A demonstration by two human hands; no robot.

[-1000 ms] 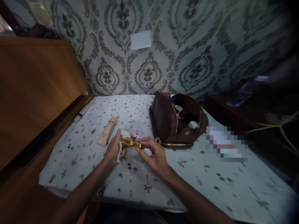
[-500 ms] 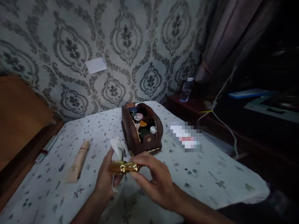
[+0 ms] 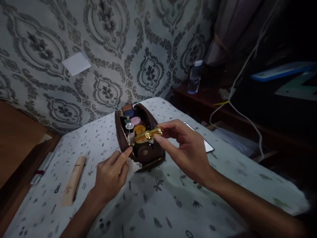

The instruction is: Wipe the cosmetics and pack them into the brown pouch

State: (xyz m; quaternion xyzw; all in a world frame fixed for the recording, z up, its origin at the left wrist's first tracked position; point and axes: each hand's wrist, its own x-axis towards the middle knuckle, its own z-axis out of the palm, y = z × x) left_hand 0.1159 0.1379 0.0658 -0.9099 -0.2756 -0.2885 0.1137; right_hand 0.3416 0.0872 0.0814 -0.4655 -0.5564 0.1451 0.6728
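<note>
On the printed cloth (image 3: 173, 211) sits 1 bag (image 3: 156, 156), with 1 tube (image 3: 73, 182) left of it and 1 phone (image 3: 209, 147) right.

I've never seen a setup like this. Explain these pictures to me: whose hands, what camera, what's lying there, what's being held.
There is no machine here: these are a person's own two bare hands. Every picture comes from one camera worn on that person's head, looking forward and down.

The right hand holds a shiny gold tube over an open brown bag, which has small containers inside. The left hand has a finger out at the bag's near edge. By it is a crumpled white tissue; whether that hand grips it, I can't tell.

On the patterned sheet lie the bag, a beige tube and, partly behind the right hand, what looks like a phone.
</note>
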